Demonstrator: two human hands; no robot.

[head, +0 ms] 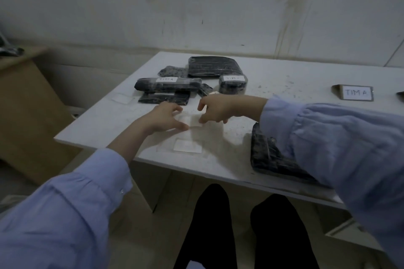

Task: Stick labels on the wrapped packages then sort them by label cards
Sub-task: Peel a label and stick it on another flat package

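before the black wrapped packages point(168, 86), i see a white paper label point(189, 120) between left hand point(164, 117), fingers apart; right hand point(215, 108), grip unclear

A stained white wall point(218, 6) backs a white table point(284, 76) and a brown cabinet point(26, 105).

Dim, bluish and soft throughout, with wide-angle bending at the edges and faint shadows under both forearms.
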